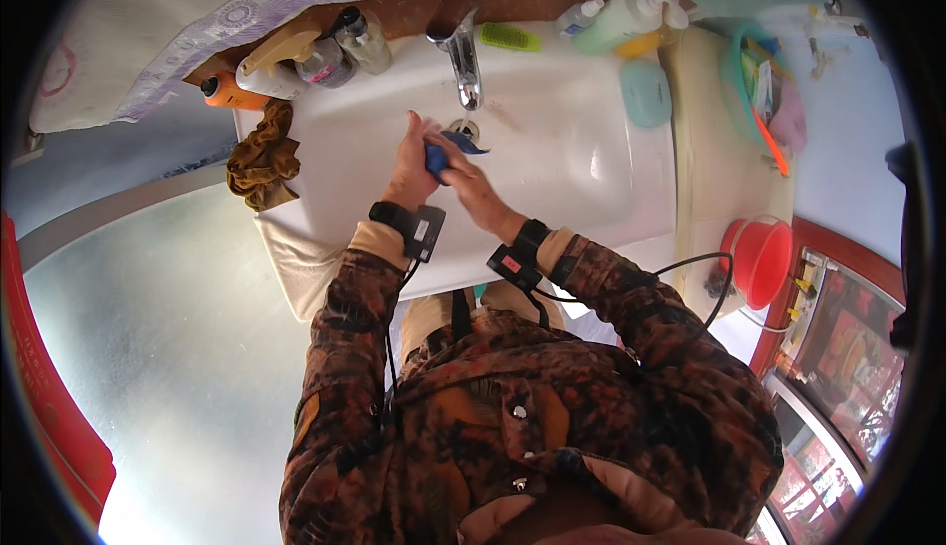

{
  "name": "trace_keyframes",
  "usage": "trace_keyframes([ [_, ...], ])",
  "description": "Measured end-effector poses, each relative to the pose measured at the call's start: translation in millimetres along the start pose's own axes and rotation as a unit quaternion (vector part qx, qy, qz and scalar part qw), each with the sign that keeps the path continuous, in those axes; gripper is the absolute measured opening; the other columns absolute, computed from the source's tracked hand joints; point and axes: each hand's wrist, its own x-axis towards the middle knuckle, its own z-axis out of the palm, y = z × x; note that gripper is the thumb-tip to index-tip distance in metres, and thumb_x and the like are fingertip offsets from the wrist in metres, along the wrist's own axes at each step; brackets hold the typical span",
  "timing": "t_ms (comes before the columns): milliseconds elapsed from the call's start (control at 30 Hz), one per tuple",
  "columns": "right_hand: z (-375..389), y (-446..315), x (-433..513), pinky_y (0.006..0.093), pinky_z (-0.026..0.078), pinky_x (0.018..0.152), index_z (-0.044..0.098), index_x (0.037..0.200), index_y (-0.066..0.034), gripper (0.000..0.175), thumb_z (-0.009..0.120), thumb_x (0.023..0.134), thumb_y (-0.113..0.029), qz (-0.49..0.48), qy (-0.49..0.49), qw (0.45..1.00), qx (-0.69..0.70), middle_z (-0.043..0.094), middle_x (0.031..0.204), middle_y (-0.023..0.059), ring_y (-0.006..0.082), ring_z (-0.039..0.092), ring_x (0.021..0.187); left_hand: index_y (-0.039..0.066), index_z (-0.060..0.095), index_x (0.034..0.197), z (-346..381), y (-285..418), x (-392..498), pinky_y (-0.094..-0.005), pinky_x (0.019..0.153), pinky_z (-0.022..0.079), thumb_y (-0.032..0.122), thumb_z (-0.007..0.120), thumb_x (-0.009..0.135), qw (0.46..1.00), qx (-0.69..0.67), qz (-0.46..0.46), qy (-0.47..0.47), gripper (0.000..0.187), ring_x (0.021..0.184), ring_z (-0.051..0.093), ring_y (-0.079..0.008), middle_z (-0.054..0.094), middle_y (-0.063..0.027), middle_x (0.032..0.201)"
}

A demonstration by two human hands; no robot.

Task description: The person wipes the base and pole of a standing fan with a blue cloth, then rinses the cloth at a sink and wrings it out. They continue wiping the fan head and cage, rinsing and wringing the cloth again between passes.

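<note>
My left hand (414, 168) and my right hand (477, 194) press together over a white washbasin (547, 190), with a small dark blue cloth (436, 161) between the palms. A loose end of the cloth hangs out past my right fingers, beside the drain (464, 129). Above the drain stands a chrome faucet (465, 64), and a thin stream of water appears to run from its spout. The right fingers look blurred, and part of the cloth is hidden under them.
Along the back rim stand several bottles, including an orange bottle (235, 92) and a spray bottle (270, 76), plus a green brush (510, 36). A brown cloth (266, 157) drapes the left rim. At right are a teal soap box (644, 93) and a red bucket (765, 260).
</note>
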Motion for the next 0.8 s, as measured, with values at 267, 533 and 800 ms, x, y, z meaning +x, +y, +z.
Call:
trace_keyframes([
  [267,2,23,12,0.0448,0.029,0.114,0.044,0.142,-0.0003,0.048,0.049,0.099,-0.022,-0.052,0.182,0.976,-0.107,0.044,0.146,0.0235,0.0390,0.037,0.138,0.005,0.050,0.135,18,-4,-4,-0.0437,0.107,0.042,0.064,0.042,0.097,0.996,-0.064,-0.054,-0.033,0.071,0.121,0.054,-0.0307,0.056,-0.0126,0.133],
  [533,-22,11,19,0.0523,0.027,0.111,0.044,0.142,-0.0031,0.050,0.051,0.096,-0.024,-0.153,0.182,0.927,-0.289,0.048,0.140,0.0243,0.0400,0.042,0.132,0.003,0.054,0.122,23,-13,1,-0.0399,0.103,0.046,0.058,0.034,0.102,0.986,-0.073,-0.106,-0.103,0.061,0.114,0.057,-0.0245,0.062,-0.0092,0.119],
  [800,-41,14,25,0.0517,0.038,0.091,0.052,0.101,-0.0013,0.014,0.057,0.091,-0.010,-0.255,0.095,0.887,-0.373,0.056,0.089,0.0156,0.0361,0.053,0.087,0.007,0.056,0.111,24,-3,24,-0.0392,0.092,0.052,0.051,0.032,0.105,0.978,-0.077,-0.145,-0.128,0.051,0.099,0.063,-0.0215,0.064,-0.0074,0.108],
])
